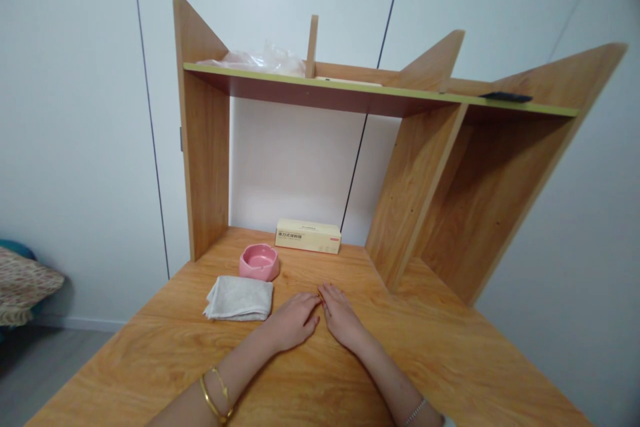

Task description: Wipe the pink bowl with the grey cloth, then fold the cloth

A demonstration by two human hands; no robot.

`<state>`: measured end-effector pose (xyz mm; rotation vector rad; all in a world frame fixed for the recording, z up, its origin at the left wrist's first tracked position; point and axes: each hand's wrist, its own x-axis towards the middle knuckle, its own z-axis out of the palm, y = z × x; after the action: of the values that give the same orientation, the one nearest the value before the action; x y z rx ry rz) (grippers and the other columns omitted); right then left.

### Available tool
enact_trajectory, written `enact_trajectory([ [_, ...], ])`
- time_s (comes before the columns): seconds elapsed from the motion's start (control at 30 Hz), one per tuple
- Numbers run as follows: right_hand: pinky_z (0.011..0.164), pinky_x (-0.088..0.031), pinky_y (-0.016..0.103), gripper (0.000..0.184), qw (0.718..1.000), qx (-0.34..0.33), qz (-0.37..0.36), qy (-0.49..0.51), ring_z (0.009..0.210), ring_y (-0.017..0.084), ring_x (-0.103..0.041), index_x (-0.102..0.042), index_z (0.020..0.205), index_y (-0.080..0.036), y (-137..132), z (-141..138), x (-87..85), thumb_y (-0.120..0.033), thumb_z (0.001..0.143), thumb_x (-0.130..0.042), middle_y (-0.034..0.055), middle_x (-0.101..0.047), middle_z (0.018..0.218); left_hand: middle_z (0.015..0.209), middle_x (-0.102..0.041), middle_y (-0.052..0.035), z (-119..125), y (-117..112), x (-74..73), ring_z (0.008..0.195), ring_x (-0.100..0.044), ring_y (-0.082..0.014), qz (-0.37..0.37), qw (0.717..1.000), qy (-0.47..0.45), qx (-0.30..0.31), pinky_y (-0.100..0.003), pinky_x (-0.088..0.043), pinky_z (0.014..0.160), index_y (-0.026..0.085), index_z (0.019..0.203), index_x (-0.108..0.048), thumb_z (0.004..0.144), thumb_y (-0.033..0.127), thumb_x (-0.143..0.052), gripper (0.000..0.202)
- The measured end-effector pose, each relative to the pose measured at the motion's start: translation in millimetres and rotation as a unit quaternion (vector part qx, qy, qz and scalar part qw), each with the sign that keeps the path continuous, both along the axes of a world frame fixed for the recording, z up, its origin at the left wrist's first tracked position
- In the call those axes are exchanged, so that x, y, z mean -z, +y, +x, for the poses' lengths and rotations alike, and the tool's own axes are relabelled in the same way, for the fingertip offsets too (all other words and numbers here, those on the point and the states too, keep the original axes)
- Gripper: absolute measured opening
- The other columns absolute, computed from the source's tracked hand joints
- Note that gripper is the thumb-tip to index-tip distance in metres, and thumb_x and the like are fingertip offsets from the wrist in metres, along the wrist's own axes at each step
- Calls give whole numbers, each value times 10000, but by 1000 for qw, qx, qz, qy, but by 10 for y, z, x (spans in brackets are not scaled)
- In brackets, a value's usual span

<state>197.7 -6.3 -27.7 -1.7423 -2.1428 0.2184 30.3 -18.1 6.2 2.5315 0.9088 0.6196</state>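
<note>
Gold bracelets (205, 393) circle the left forearm (245, 357) and a silver-toned bracelet (415, 411) the right forearm (387, 370), both forearms reaching in over the wooden desktop (430, 353). Left hand (295, 321) and right hand (340, 313) lie palm down on it, fingers loosely extended, tips meeting or nearly so (whether something small sits beneath them, I cannot tell).

Beside the left hand is a folded grey cloth (240, 299); just behind that stands a pink dish (259, 269), angular-sided and open-topped, its smooth pink hollow in view. Farther back, a long cream box (307, 239) rests shut in the wide lower bay of the shelf unit (207, 160), its contents hidden.

Above, the upper left compartment holds crumpled clear plastic (270, 61), the middle one a pale flat item (350, 82), and the right one a dark flat object (506, 97).
</note>
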Motion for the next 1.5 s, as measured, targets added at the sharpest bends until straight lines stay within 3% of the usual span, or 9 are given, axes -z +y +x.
enact_trajectory([
  [0.2,1042,-220,399,467,1000,7,-7,-15,1268,225,-295,-430,1268,-82,-18,-19,-29,-110,818,-305,143,-399,1337,1324,-424,-94,21,0,54,1220,-368,-186,-8,1000,-10,9,-336,-277,1034,155,1277,-369,799,186,-421,482],
  [0.57,1038,-229,384,476,1000,4,-7,-22,1270,221,-289,-420,1274,-79,-34,-28,-53,-99,814,-299,138,-394,1342,1298,-445,-138,31,-14,44,1198,-397,-202,-2,1000,9,12,-346,-287,1029,104,1257,-392,818,206,-407,451],
  [1.5,1029,-243,396,474,1000,7,0,-10,1259,215,-311,-435,1267,-118,-4,-10,-1,-107,810,-313,122,-415,1331,1294,-455,-123,20,1,40,1206,-385,-207,1,1000,25,15,-353,-283,1027,115,1269,-386,830,212,-400,450],
])
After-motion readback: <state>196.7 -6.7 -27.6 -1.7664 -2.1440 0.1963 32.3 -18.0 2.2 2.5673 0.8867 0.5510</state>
